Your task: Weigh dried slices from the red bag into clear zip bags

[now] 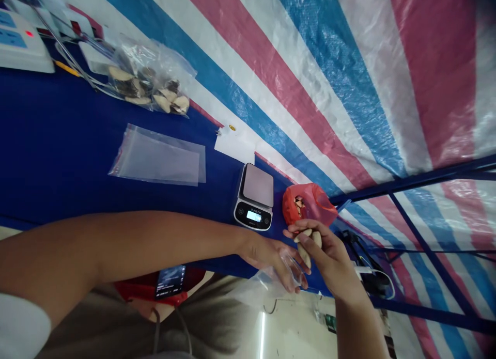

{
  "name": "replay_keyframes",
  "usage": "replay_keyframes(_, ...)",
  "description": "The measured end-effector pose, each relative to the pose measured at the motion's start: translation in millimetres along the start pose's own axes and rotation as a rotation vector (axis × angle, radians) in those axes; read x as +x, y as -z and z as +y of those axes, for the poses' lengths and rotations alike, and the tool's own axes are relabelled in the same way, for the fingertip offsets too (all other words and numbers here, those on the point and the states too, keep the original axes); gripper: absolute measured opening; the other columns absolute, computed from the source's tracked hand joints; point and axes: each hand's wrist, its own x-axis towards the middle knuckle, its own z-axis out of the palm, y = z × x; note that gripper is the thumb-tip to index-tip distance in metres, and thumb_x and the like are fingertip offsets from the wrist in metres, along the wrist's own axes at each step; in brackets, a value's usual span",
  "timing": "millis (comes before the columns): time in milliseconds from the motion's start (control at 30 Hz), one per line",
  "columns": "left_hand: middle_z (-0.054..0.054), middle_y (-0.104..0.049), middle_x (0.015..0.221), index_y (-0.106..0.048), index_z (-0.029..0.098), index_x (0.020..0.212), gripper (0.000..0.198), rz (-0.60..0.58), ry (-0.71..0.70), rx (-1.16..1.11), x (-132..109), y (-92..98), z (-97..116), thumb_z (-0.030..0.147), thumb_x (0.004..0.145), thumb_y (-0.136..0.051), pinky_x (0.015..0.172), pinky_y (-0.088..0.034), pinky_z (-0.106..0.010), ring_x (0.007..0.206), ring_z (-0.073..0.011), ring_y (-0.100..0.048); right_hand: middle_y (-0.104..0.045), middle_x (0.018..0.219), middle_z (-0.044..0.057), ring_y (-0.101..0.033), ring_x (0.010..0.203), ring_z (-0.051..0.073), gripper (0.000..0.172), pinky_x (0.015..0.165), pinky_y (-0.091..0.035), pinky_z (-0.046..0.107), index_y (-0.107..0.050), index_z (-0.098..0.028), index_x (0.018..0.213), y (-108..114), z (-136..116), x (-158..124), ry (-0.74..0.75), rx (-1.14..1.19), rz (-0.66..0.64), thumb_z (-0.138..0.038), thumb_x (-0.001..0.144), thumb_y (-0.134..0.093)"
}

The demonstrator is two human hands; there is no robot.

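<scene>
Head view gives me, largest of all, a striped plastic sheet point(318, 64) in red, white and blue, sloping beside the dark blue tabletop point(58, 142); up at the left I see filled clear bags point(151, 75) with pale pieces showing through; nearer the person lie flat zip bags point(163, 160); past the tabletop's near edge I make out a clear bag point(263, 284), its film caught about the left hand point(277, 261), whose fingers are partly spread around it; just beside that, the right hand point(325, 255) has thumb and fingers drawn into a pinch; right behind it sits a red plastic bag point(318, 204), pieces visible inside; to its left stands a digital scale point(253, 196), display lit, digits too small for me to read; below the left forearm I catch a phone point(170, 281), screen on; smallest, the pale slices point(304, 256) are in the right hand's pinch, near the left fingertips.
</scene>
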Motion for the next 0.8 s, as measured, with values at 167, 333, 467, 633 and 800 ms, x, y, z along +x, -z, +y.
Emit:
replay_keyframes(167,-0.004,-0.067,0.102,-0.07,0.016,0.099,0.043,-0.064,-0.027,0.109,-2.1,2.5,1.6,0.034,0.063,-0.086,0.09,-0.055,-0.038,0.099,-0.0214,-0.069,-0.07,0.119,0.006,-0.071,0.109,0.02,0.032,0.088,-0.061,0.03,-0.06,-0.03,0.122,-10.3,9.1,-8.2,0.051,-0.007,0.019,-0.035,0.092,-0.07)
replay_keyframes(333,-0.002,-0.066,0.101,-0.071,0.019,0.096,0.039,-0.053,-0.032,0.042,-3.3,0.4,5.8,0.03,0.062,-0.087,0.095,-0.054,-0.037,0.101,-0.0191,-0.068,-0.067,0.125,0.008,-0.074,0.083,0.019,0.037,0.046,-0.058,0.022,-0.058,-0.03,0.125,-9.3,13.5,-16.6,-0.055,-0.001,-0.011,-0.039,0.091,-0.071)
replay_keyframes(467,-0.001,-0.066,0.096,-0.07,0.018,0.09,0.037,-0.05,-0.015,-0.003,-3.4,-0.6,6.3,0.026,0.06,-0.088,0.09,-0.055,-0.033,0.097,-0.0175,-0.068,-0.065,0.129,0.008,-0.074,0.084,0.019,0.041,0.041,-0.054,0.019,-0.057,-0.032,0.126,-4.8,14.9,-21.2,-0.091,0.061,-0.079,-0.038,0.09,-0.072)
replay_keyframes(633,-0.002,-0.067,0.095,-0.07,0.017,0.089,0.035,-0.05,0.006,0.03,-3.1,2.7,3.5,0.029,0.061,-0.087,0.084,-0.057,-0.034,0.097,-0.0201,-0.068,-0.065,0.13,0.005,-0.066,0.12,0.02,0.034,0.084,-0.062,0.027,-0.058,-0.034,0.126,-0.3,18.4,-21.5,0.044,-0.031,-0.074,-0.033,0.094,-0.068)
replay_keyframes(800,-0.001,-0.067,0.105,-0.065,0.019,0.106,0.055,-0.01,0.017,-0.05,-3.8,5.1,4.3,0.023,0.057,-0.09,0.086,-0.054,-0.033,0.095,-0.0153,-0.068,-0.07,0.124,0.006,-0.067,0.116,0.021,0.028,0.1,-0.054,0.036,-0.062,-0.029,0.122,19.5,21.0,-19.5,0.118,-0.282,0.063,-0.038,0.096,-0.063)
